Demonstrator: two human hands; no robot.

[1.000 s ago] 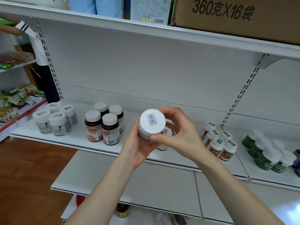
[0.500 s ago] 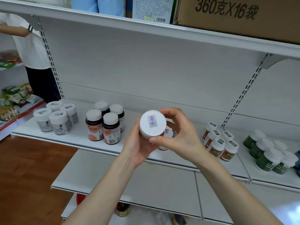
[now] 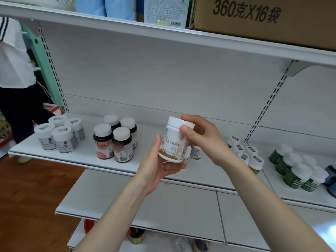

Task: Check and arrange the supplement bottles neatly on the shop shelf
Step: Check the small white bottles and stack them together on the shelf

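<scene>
Two hands grip one white supplement bottle (image 3: 172, 142) at frame centre, before the shelf (image 3: 82, 156): left hand (image 3: 158, 168) cupping its base, right hand (image 3: 203, 137) pinching its cap. Its label faces the camera, probably for checking.

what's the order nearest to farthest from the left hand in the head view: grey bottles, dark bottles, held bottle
1. held bottle, in the left hand
2. dark bottles, left on the shelf
3. grey bottles, far left of the shelf
</scene>
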